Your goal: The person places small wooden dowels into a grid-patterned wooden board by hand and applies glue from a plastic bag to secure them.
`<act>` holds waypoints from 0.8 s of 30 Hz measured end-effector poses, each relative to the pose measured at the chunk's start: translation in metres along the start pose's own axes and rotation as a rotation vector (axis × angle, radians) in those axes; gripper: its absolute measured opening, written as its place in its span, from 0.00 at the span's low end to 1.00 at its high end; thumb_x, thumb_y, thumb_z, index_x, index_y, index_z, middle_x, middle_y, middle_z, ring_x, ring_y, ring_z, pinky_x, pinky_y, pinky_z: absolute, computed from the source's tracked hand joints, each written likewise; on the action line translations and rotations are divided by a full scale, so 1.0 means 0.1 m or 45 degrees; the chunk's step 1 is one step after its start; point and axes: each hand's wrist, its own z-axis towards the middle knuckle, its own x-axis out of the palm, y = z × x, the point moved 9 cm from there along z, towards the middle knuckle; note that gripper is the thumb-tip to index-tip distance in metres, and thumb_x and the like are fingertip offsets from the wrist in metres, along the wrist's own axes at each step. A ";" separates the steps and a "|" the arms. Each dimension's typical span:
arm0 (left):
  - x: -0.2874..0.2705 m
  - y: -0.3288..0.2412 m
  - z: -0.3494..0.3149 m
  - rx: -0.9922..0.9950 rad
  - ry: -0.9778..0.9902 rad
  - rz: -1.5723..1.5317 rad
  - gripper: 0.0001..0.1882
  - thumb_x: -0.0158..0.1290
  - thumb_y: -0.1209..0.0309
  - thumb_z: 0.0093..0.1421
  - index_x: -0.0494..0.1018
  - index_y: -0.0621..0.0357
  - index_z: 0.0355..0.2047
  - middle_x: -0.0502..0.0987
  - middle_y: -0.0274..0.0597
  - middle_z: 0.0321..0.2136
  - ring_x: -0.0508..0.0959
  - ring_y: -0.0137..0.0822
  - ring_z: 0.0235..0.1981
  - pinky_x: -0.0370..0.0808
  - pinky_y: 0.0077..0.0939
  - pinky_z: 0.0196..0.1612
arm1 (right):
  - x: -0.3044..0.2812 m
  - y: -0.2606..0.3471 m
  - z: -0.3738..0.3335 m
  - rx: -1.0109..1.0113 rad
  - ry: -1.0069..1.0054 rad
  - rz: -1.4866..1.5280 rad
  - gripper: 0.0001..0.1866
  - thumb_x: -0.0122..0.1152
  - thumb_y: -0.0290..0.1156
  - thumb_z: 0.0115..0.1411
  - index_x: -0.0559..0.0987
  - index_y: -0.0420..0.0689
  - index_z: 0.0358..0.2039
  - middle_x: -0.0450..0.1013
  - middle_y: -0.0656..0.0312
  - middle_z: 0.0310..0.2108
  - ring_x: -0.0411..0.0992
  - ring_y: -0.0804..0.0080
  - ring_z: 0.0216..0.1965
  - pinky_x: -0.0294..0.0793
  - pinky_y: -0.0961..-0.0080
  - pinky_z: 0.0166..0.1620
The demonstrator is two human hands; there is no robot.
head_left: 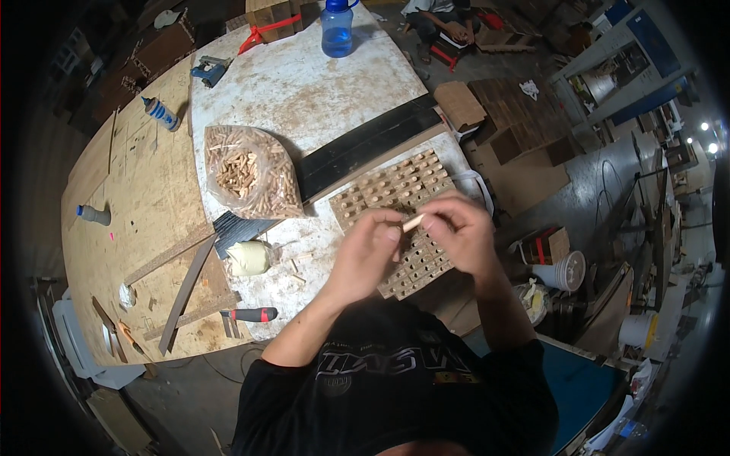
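A wooden dowel [413, 223] is above the holed block [415, 277], pinched in the grip of the right hand [465, 231]; I cannot tell whether the left hand [363, 254] pinches too. Dowel-fitting seems in hand; the next move calls for aligning it squarely

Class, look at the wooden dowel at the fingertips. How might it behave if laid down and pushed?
The wooden dowel would probably roll, since its sides look rounded. It's likely light: the right hand seems to hold it by fingertips. Being wood, it should stay stiff.
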 end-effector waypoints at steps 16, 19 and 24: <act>-0.39 -0.10 0.01 0.147 -0.194 -0.078 0.20 0.40 0.56 0.77 0.73 0.60 0.47 0.65 0.29 0.18 0.62 0.20 0.18 0.57 0.16 0.22 | 0.17 0.16 0.28 -0.590 0.233 -1.118 0.08 0.71 0.29 0.58 0.83 0.42 0.37 0.79 0.57 0.32 0.79 0.58 0.34 0.77 0.68 0.37; -0.35 -0.17 0.01 0.156 -0.173 -0.092 0.25 0.37 0.50 0.77 0.72 0.59 0.50 0.64 0.29 0.18 0.60 0.20 0.17 0.56 0.16 0.21 | 0.27 0.16 0.39 -0.333 0.393 -1.219 0.04 0.64 0.27 0.60 0.80 0.41 0.33 0.79 0.52 0.37 0.79 0.53 0.39 0.78 0.65 0.43; -0.25 -0.05 0.11 0.088 -0.032 -0.121 0.43 0.25 0.32 0.71 0.64 0.53 0.65 0.65 0.30 0.18 0.60 0.21 0.18 0.54 0.15 0.21 | 0.15 0.26 0.38 -0.231 0.270 -0.770 0.11 0.72 0.27 0.57 0.84 0.41 0.40 0.80 0.57 0.38 0.80 0.60 0.39 0.78 0.68 0.43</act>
